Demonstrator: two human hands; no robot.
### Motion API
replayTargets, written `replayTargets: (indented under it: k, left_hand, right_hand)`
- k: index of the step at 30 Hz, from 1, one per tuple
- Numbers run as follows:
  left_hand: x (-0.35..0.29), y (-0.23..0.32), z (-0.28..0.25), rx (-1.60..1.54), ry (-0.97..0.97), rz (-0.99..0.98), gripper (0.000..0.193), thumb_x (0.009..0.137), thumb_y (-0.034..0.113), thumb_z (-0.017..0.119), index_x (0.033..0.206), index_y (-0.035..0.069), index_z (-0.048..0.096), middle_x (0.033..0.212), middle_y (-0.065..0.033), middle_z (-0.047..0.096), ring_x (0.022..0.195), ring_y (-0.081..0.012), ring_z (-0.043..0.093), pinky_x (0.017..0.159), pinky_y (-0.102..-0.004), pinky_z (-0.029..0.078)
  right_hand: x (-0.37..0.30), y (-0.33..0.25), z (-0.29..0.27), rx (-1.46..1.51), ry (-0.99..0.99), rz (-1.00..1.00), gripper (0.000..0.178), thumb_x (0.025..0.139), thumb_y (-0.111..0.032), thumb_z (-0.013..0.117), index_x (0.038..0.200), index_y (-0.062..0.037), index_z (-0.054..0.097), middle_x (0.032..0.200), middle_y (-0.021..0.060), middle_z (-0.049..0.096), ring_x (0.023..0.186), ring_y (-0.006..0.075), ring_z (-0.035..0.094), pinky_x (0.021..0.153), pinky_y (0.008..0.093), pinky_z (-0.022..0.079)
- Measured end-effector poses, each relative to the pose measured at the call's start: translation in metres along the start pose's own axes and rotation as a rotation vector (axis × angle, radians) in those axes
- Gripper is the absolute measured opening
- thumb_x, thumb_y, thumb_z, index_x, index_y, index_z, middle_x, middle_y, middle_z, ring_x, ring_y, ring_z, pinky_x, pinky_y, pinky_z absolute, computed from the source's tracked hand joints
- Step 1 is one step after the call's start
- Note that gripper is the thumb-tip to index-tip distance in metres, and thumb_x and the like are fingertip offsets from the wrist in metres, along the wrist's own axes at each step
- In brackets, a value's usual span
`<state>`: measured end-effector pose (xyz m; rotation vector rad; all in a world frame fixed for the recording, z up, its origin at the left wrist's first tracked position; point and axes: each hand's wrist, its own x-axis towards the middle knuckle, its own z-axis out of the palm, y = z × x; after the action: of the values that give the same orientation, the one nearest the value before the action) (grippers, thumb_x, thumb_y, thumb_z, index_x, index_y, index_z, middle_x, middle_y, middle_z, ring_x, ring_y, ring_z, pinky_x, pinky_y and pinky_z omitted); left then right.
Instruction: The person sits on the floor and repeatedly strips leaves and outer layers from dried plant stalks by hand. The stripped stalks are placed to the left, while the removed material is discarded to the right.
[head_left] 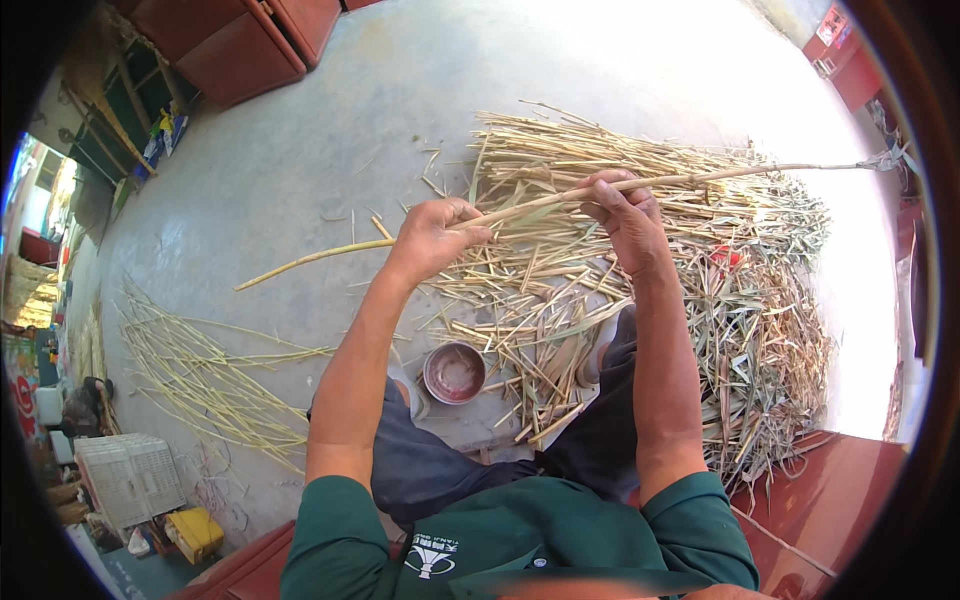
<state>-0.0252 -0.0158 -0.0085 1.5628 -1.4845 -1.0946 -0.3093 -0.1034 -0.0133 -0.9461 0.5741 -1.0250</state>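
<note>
On our left, slender pale stalks lie loosely fanned over the concrete floor. One long stalk spans the view in front of us, raised off the floor, its thin left end bare. Our left hand has a nearly closed grip on it, thumb and fingers pinching; our right hand pinches it farther along, fingers curled. To the right, a straw heap and a dry leaf heap lie beneath and beyond. We judge the step in hand to be stripping leaf from this stalk; the next move probably calls for a steady left hold while the right peels the sheath away. Some fingertips are hidden behind the stalk, and its leafy right tip blurs against glare, hard to make out.
</note>
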Motion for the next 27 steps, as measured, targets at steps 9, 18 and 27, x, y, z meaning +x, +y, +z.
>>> replayTargets:
  k: [9, 18, 27]
  left_hand:
    - [-0.001, 0.005, -0.007, -0.41, 0.035, -0.206, 0.022, 0.085, 0.018, 0.08, 0.095, 0.0, 0.071, 0.082, -0.0073, 0.073, 0.074, -0.0103, 0.066, 0.07, -0.0244, 0.053]
    - [-0.006, -0.006, -0.07, 0.404, 0.525, 0.035, 0.025, 0.088, 0.031, 0.075, 0.091, 0.006, 0.071, 0.079, -0.0056, 0.072, 0.065, -0.0188, 0.063, 0.061, -0.0364, 0.045]
    - [-0.003, 0.022, 0.015, 0.712, 0.355, 0.698, 0.03, 0.084, 0.036, 0.074, 0.096, 0.008, 0.073, 0.084, -0.0057, 0.069, 0.086, -0.0234, 0.062, 0.077, -0.039, 0.042]
  right_hand:
    - [-0.008, -0.002, -0.004, -0.098, -0.069, -0.069, 0.013, 0.094, -0.01, 0.068, 0.102, -0.0005, 0.068, 0.106, 0.0117, 0.072, 0.096, 0.019, 0.07, 0.088, 0.0323, 0.057]
    - [-0.016, -0.008, -0.013, -0.061, -0.026, -0.131, 0.011, 0.096, -0.011, 0.067, 0.106, -0.0053, 0.067, 0.108, 0.0107, 0.071, 0.099, 0.019, 0.069, 0.085, 0.0313, 0.059]
    - [-0.007, 0.012, 0.005, -0.111, 0.099, -0.046, 0.014, 0.098, -0.013, 0.065, 0.109, -0.0034, 0.067, 0.108, 0.0099, 0.071, 0.095, 0.0147, 0.071, 0.079, 0.0227, 0.061]
